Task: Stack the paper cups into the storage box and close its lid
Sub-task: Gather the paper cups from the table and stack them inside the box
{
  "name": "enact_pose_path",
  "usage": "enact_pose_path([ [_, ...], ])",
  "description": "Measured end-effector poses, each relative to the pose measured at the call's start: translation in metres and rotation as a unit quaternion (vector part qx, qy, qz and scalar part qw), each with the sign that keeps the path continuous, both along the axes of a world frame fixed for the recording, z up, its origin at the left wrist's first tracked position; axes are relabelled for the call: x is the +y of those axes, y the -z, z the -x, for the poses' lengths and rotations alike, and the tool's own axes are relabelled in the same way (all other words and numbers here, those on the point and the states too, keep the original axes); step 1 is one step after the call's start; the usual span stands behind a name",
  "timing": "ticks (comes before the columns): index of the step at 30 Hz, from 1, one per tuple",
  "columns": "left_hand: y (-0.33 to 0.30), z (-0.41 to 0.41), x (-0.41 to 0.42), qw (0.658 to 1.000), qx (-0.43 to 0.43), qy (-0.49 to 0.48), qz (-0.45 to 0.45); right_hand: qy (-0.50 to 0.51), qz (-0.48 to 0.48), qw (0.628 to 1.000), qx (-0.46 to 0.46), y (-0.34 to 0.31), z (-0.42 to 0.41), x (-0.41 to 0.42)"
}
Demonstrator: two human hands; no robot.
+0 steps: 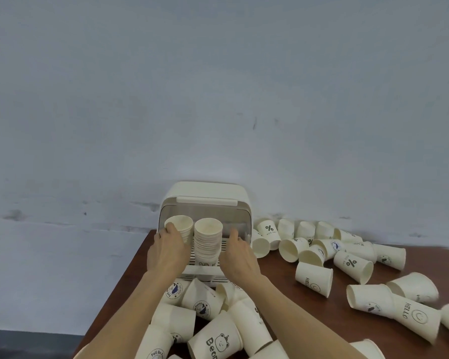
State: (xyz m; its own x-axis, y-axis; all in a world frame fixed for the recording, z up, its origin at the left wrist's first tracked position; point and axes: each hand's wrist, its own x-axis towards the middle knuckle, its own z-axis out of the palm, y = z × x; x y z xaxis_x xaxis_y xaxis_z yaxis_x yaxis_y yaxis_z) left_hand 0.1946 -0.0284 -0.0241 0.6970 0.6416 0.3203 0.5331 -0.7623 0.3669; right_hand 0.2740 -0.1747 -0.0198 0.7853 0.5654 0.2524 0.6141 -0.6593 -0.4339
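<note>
Cream storage box [205,193] sits at table edge [130,268], hands [166,251] inside.

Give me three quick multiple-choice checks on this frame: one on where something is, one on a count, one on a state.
1. Where does the storage box stand?
A. at the table's far edge by the wall
B. on the floor
C. at the table's near right corner

2. How many cup stacks stand inside the box?
A. none
B. two
C. five

3. What state is the box lid in?
A. shut
B. raised open
C. taken off, lying on the table

Answers:
1 A, the box sits against the wall at the back of the table.
2 B, a left stack and a right stack stand side by side.
3 B, the lid is swung up above the stacks, with both hands at the opening.
</note>
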Motion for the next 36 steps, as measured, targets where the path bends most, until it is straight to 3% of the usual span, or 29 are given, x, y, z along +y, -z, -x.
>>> enact_pose_path([
  [4, 0.007, -0.007, 0.004, 0.992, -0.062, -0.015, 0.105, -0.008, -0.052, 0.991, 0.124, 0.001, -0.002, 0.016],
  [9, 0.012, -0.023, 0.011, 0.983, -0.073, -0.053, 0.162, 0.01, -0.074, 0.975, 0.208, 0.013, -0.019, 0.044],
  [12, 0.014, -0.032, 0.014, 0.974, -0.064, -0.077, 0.204, 0.007, -0.086, 0.975, 0.203, 0.041, -0.045, 0.061],
  [18, 0.036, -0.052, 0.026, 0.968, -0.059, -0.102, 0.223, 0.064, -0.192, 0.957, 0.209, 0.017, -0.053, 0.069],
  [24, 0.042, -0.066, 0.035, 0.966, -0.083, -0.105, 0.221, 0.055, -0.157, 0.969, 0.18, 0.029, -0.08, 0.088],
  [36, 0.052, -0.103, 0.056, 0.963, -0.127, -0.111, 0.211, 0.02, -0.192, 0.97, 0.15, 0.063, -0.096, 0.1],
])
